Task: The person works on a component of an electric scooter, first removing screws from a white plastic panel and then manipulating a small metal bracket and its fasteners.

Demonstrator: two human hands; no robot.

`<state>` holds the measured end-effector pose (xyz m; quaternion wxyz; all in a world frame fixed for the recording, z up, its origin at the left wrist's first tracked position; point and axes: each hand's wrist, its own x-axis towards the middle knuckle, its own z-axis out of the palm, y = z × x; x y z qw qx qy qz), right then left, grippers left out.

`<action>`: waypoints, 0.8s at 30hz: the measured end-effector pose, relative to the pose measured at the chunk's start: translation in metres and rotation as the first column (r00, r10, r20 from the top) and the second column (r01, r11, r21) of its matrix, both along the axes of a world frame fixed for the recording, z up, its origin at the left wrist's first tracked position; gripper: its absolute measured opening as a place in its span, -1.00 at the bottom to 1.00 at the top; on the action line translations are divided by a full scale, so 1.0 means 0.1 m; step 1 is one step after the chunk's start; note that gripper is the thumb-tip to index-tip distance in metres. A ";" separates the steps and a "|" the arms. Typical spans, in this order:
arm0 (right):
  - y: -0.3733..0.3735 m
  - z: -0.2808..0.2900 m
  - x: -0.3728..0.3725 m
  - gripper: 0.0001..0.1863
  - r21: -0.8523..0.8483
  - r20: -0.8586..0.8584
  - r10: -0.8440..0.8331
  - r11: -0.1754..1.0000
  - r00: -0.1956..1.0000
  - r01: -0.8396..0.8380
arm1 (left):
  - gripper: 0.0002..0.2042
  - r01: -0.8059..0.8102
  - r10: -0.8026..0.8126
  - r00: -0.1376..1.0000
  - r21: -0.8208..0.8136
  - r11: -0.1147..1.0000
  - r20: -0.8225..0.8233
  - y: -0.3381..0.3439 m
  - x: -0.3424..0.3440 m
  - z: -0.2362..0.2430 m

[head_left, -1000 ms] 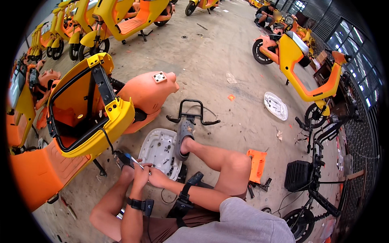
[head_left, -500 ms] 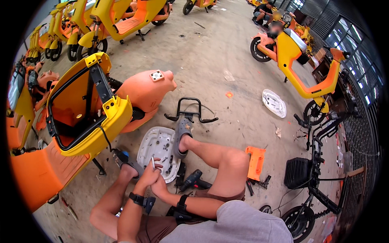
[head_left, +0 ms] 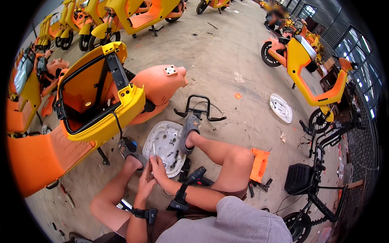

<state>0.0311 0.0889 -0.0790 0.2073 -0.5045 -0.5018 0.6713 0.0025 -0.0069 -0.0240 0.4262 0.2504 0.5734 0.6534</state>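
Note:
My right hand is closed on a slim silver tool that points upward. Just below and left of it, my left hand has fairly straight fingers beside the right one, partly overlapped by it. Beyond both hands lies a white plastic shell with small fasteners scattered in it. A cordless drill is on the floor by my right leg. To the left stands a yellow-orange scooter body, its seat compartment exposed and a black cable hanging down.
A black tube bracket lies past my right foot. An orange panel and a bare scooter frame are at right. Another white shell lies farther off. Scooters line both sides; a person crouches in the distance.
My right hand has moved up onto the tool, while my left hand has slipped lower and its fingers have straightened. The whole view has shifted slightly, with the scooters sitting farther right.

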 end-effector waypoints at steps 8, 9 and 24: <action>0.24 0.24 0.12 -0.28 -0.049 -0.025 0.342 0.938 0.939 -0.343 | -0.17 0.038 -0.077 0.973 -0.175 0.984 -0.217 0.12 0.08 -0.15; 0.16 0.53 0.12 -0.31 -0.041 0.016 0.337 0.941 0.941 -0.336 | -0.19 0.006 -0.030 0.979 -0.118 0.993 -0.202 0.11 0.04 -0.22; 0.76 0.87 0.04 -0.87 0.485 0.875 0.293 -0.557 0.386 -0.674 | -0.57 -0.295 0.163 0.881 -0.247 0.923 -0.443 0.34 0.22 0.06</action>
